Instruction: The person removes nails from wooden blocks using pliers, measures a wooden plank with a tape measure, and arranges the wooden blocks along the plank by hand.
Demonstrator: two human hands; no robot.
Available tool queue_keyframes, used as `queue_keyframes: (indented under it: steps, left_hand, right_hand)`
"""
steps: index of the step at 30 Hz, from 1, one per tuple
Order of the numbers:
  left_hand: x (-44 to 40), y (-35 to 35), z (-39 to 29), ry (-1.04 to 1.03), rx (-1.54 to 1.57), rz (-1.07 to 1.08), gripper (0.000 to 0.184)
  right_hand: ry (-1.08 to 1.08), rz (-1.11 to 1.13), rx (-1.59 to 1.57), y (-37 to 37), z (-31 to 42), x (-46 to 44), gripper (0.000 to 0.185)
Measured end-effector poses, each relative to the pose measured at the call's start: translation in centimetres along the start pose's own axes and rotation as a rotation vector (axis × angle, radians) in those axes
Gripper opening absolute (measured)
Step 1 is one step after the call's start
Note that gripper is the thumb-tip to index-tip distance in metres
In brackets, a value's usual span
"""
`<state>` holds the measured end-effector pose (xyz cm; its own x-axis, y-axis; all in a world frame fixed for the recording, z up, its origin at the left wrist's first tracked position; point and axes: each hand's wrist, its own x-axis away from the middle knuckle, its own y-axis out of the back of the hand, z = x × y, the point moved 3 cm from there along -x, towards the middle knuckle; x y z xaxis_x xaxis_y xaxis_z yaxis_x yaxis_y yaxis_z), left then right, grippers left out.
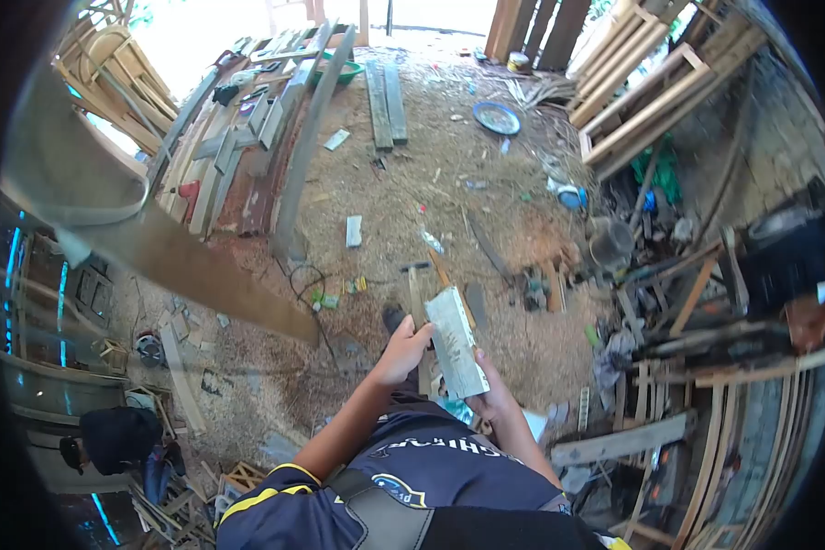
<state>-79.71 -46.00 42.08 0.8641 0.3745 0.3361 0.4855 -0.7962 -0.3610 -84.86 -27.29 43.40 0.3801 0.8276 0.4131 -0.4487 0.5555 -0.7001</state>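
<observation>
A short, thick wooden block (456,344), pale grey with faint marks on its top face, is held tilted in front of my body. My right hand (493,383) is closed on its lower right edge, with most of the fingers hidden beneath. My left hand (403,352) is closed around the handle of a hammer (416,286), whose head points away from me. The left thumb lies close to the block's left edge; whether it touches cannot be made out. Beyond the block, a thin orange-brown wooden strip (438,268) shows on the ground.
Sawdust and scraps cover the ground. Planks and tools lie on a low workbench (247,137) at left. A large beam (220,270) crosses the left side. Wooden frames (646,101) lean at right, near a blue basin (496,118). Another person (121,440) is at lower left.
</observation>
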Motion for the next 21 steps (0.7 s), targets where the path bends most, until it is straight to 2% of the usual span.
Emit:
queue_keyframes:
  steps: [1, 2, 3, 6, 9, 10, 13, 14, 18, 21]
  left_hand:
    - [-2.9, 0.5, -0.8, 0.032, -0.012, 0.003, 0.022]
    - [-8.1, 2.9, 1.7, 0.017, -0.034, 0.073, 0.024]
    - [-10.5, 3.2, 0.4, 0.077, -0.024, 0.036, 0.024]
    - [-17.4, 3.8, -7.7, 0.202, -0.091, -0.095, 0.027]
    - [-23.9, 5.1, -14.3, 0.171, -0.098, -0.062, 0.028]
    - [-25.6, 5.2, -16.7, 0.124, -0.125, -0.077, 0.029]
    - [-31.0, 5.8, -22.1, 0.116, -0.082, -0.187, 0.029]
    - [-33.2, 6.6, -22.8, 0.106, -0.036, -0.16, 0.034]
    - [-40.2, 8.9, -26.6, 0.07, -0.032, -0.317, 0.035]
    - [-45.8, 12.9, -27.4, -0.042, 0.104, -0.426, 0.035]
  right_hand:
    - [0.011, -0.004, 0.032, 0.0, 2.2, -2.8, 0.071]
    - [0.022, -0.026, 0.067, 0.5, 4.3, -5.6, 0.067]
    - [0.03, -0.078, 0.041, 0.6, 6.1, -8.1, 0.065]
    - [0.084, -0.162, -0.006, -1.0, 13.1, -15.5, 0.058]
    - [0.246, -0.278, 0.135, -1.7, 19.2, -22.4, 0.069]
    - [0.243, -0.254, 0.194, -4.0, 22.3, -23.6, 0.07]
    - [0.131, -0.104, 0.057, -5.2, 27.8, -29.6, 0.067]
    - [0.106, -0.046, 0.027, -5.9, 29.5, -31.6, 0.069]
    - [-0.009, 0.11, -0.128, -7.1, 35.1, -41.5, 0.072]
    - [-0.126, 0.368, -0.212, -8.0, 39.2, -49.6, 0.072]
